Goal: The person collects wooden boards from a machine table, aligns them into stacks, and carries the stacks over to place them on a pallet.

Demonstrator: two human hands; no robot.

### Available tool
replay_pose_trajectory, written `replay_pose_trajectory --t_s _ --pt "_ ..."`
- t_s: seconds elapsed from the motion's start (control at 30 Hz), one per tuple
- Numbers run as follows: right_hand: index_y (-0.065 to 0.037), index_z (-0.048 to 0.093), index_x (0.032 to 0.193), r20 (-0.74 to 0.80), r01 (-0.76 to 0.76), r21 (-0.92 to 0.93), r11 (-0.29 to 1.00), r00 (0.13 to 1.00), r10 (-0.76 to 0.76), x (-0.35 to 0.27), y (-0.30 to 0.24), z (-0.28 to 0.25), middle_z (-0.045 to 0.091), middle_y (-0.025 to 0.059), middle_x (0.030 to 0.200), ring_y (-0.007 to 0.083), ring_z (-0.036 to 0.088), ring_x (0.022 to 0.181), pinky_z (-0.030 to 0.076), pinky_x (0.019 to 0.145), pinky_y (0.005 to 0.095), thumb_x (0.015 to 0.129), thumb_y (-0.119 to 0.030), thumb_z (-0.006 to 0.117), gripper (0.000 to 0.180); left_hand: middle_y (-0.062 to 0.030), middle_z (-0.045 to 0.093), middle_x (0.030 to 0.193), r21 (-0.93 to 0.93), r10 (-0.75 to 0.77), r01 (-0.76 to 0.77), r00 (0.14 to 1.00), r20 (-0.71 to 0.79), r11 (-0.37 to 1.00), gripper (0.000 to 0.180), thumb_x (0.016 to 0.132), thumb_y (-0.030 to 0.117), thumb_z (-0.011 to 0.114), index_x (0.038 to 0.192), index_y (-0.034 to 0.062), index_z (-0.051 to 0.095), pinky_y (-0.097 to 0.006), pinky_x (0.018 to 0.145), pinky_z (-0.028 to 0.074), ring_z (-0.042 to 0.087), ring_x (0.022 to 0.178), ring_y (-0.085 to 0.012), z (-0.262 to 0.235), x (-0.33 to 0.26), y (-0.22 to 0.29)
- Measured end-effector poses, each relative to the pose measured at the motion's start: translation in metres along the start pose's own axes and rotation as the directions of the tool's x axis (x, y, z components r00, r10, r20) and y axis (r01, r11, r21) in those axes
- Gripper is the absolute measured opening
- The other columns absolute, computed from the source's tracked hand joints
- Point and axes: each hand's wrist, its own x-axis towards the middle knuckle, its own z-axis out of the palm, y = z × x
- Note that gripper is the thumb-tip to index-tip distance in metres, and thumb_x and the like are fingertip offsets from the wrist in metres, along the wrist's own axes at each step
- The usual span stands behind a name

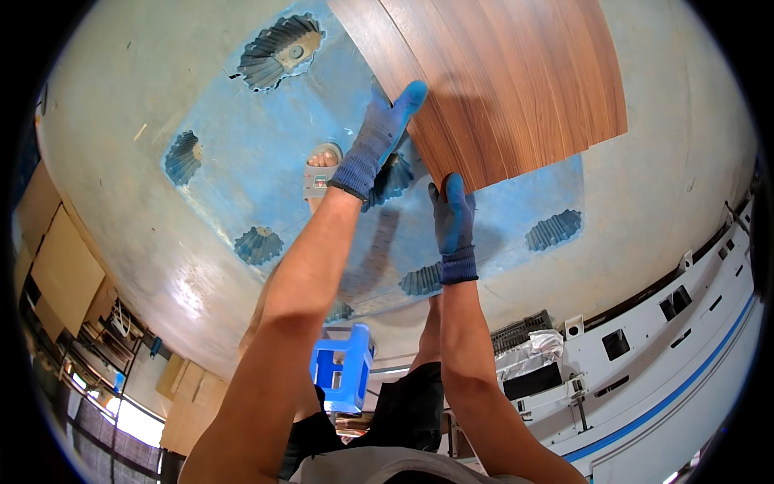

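Note:
Wood-grain panels (516,81), reddish brown with lengthwise seams, lie stacked or side by side at the far right; I cannot tell which. My left hand (379,137), in a blue-grey knit glove with a bright blue coating, closes on their left edge, one digit lying over the top face. At the near left corner, my right hand (454,218) in a matching glove grips the edge, its fingertips against the wood. Parts of both hands' fingers are hidden at the board edges.
Under the panels, the floor has a blue area (234,145) with dark ribbed shell-like shapes (282,52). My sandalled foot (322,165) stands left of the panels. A blue plastic stool (347,367) is near my legs. A long white machine frame (629,363) borders the right; boards (68,274) lean at left.

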Motion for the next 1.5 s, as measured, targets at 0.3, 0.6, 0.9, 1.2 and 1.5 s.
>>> replay_pose_trajectory --t_s 0.3,0.6,0.9,1.2,1.5 --pt "-0.004 0.036 0.150 0.036 -0.009 -0.062 0.998 0.999 0.011 0.001 -0.009 -0.015 0.045 0.0082 0.146 0.0221 0.044 0.136 0.035 0.115 0.0437 0.097 -0.036 0.070 0.071 -0.0170 0.067 0.112 -0.076 -0.153 0.165 0.978 0.142 0.983 0.085 0.083 0.057 0.079 0.134 -0.0062 0.053 -0.036 0.086 0.054 0.064 0.100 -0.0230 0.000 -0.012 0.026" --pt "-0.009 0.027 0.160 -0.106 -0.168 0.003 0.986 0.980 0.167 -0.078 0.004 -0.101 0.049 0.0018 0.141 0.0170 0.049 0.129 0.041 0.106 0.0357 0.101 -0.036 0.063 0.074 -0.0011 0.060 0.104 -0.333 -0.127 0.133 0.991 0.041 0.933 0.046 0.096 0.054 0.066 0.112 0.0106 0.065 -0.033 0.090 0.051 0.059 0.096 -0.0136 0.004 -0.059 0.034" --pt "-0.008 0.066 0.129 -0.146 -0.461 -0.274 0.844 0.887 0.437 -0.195 0.053 -0.251 0.066 -0.0028 0.109 0.0098 0.060 0.101 0.051 0.085 0.0318 0.099 -0.035 0.065 0.040 -0.0011 0.061 0.084 -0.267 -0.225 0.200 0.972 -0.066 0.943 0.032 0.097 0.041 0.062 0.101 0.0101 0.068 -0.029 0.066 0.048 0.057 0.075 -0.0105 -0.047 -0.211 -0.112" --pt "0.001 0.064 0.089 0.093 0.119 -0.601 0.790 0.993 -0.078 -0.297 -0.050 -0.411 0.057 0.0054 0.068 0.0085 0.051 0.070 0.046 0.064 0.0326 0.093 -0.012 0.058 0.015 -0.0049 0.065 0.082 0.236 -0.125 0.135 0.991 -0.055 0.962 0.037 0.097 0.040 0.062 0.109 0.0053 0.068 -0.032 0.059 0.051 0.064 0.072 -0.0170 0.016 -0.465 -0.163" --pt "-0.006 0.060 0.074 0.493 0.353 -0.870 -0.345 0.636 -0.594 -0.435 -0.114 -0.619 0.064 0.0148 0.077 0.0357 0.064 0.071 0.053 0.065 0.0481 0.085 -0.007 0.057 0.012 -0.0258 0.070 0.093 0.502 0.191 -0.403 0.887 0.421 0.765 0.038 0.094 0.035 0.057 0.097 0.0001 0.072 -0.044 0.070 0.049 0.070 0.081 -0.0320 0.159 -0.633 -0.119"
